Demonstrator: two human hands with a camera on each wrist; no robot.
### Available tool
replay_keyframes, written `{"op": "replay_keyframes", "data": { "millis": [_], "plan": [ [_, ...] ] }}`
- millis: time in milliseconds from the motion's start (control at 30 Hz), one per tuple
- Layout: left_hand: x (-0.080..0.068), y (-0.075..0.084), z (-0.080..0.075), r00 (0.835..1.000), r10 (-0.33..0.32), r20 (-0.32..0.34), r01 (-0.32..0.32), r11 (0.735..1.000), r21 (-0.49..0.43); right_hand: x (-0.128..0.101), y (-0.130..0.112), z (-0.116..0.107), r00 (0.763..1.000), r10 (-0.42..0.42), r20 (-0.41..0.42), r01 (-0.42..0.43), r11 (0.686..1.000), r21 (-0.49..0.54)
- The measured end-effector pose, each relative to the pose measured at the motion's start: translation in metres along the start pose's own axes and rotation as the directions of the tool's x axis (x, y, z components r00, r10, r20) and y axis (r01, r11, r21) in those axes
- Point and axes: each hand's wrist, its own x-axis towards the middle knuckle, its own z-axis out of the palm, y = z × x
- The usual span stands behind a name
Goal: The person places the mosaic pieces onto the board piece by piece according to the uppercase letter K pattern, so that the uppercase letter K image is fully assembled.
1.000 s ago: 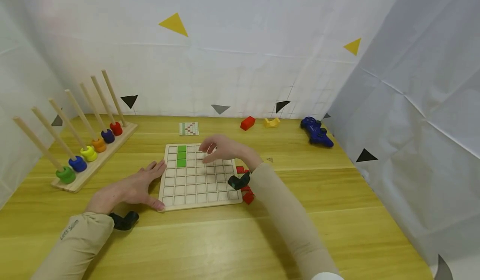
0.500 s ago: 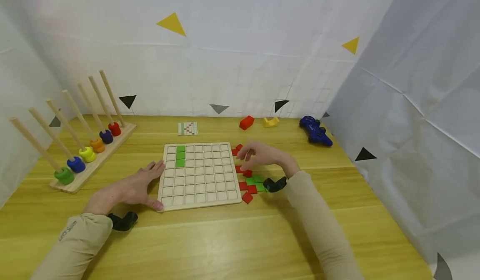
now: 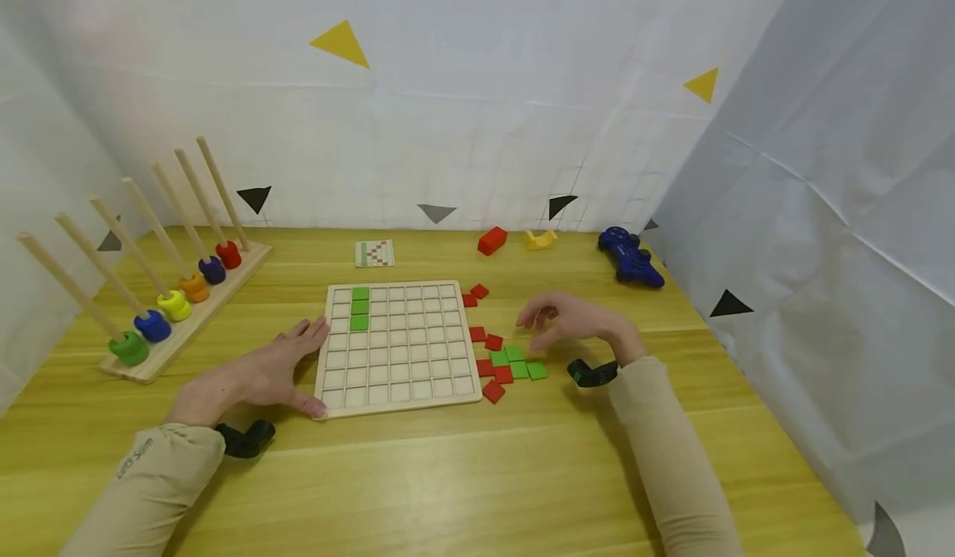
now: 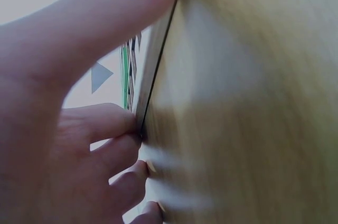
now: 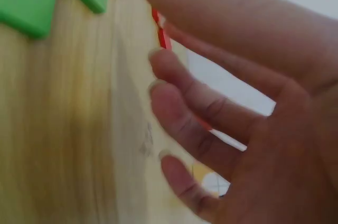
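Observation:
A wooden grid board [image 3: 399,350] lies flat on the table, with three green tiles [image 3: 360,307] in its second column near the top. My left hand [image 3: 261,375] rests at the board's left edge, thumb at the near corner and fingers spread at the side; the left wrist view has the fingertips touching that edge. Over the table to the right of the board hovers my right hand [image 3: 574,322], fingers loosely bent and holding nothing. Just below and left of it lie several loose green tiles [image 3: 518,369]. Several red tiles [image 3: 493,390] are scattered along the board's right side.
A peg stand [image 3: 186,317] with coloured rings stands at the left. Behind the board lies a small pattern card [image 3: 375,254]. Farther right along the back are a red block [image 3: 492,241], a yellow arch block [image 3: 540,240] and a blue game controller [image 3: 630,257].
My right hand has moved right, from above the board past the red tiles to beside the loose green tiles, uncovering them. The left hand stays at the board's edge.

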Motion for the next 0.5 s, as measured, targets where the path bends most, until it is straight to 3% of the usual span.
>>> {"op": "replay_keyframes", "data": {
  "millis": [100, 333, 500],
  "plan": [
    [0.0011, 0.0006, -0.0003, 1.000, 0.006, -0.003, -0.006, 1.000, -0.004, -0.0050, 0.0030, -0.0020, 1.000, 0.025, 0.008, -0.025, 1.000, 0.003],
    [0.0012, 0.0044, -0.0013, 1.000, 0.005, 0.007, -0.005, 1.000, 0.010, -0.0035, 0.0054, 0.0019, 0.994, 0.074, 0.085, -0.065, 0.992, -0.106],
    [0.0009, 0.0045, -0.0010, 1.000, -0.005, 0.010, 0.004, 1.000, 0.018, -0.0013, 0.0049, 0.0055, 0.985, 0.088, 0.147, -0.076, 0.993, -0.085]
  ]
}}
